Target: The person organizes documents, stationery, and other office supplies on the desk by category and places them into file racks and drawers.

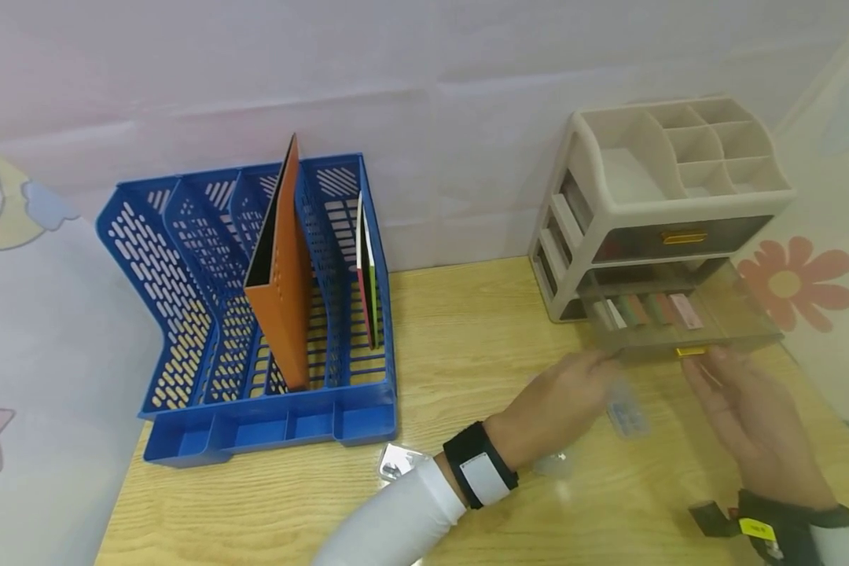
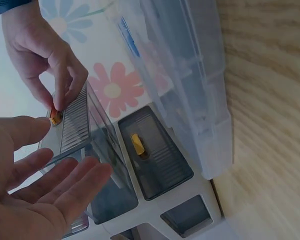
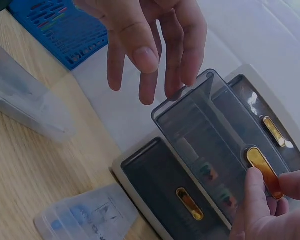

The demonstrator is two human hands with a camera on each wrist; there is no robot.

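Note:
A white desktop drawer unit stands at the back right. Its middle drawer, clear grey plastic, is pulled out and holds several small flat packs. My right hand pinches that drawer's gold handle between thumb and fingers. At the drawer's front left corner is my left hand, its fingers loosely extended with nothing held. In the right wrist view the left fingertips lie close to the drawer rim; whether they touch is unclear. A small clear plastic case lies below the drawer.
On the left stands a blue file rack holding an orange folder and thin booklets. A clear case with small metal pieces lies by its front right corner. Another clear item is partly behind the left wrist.

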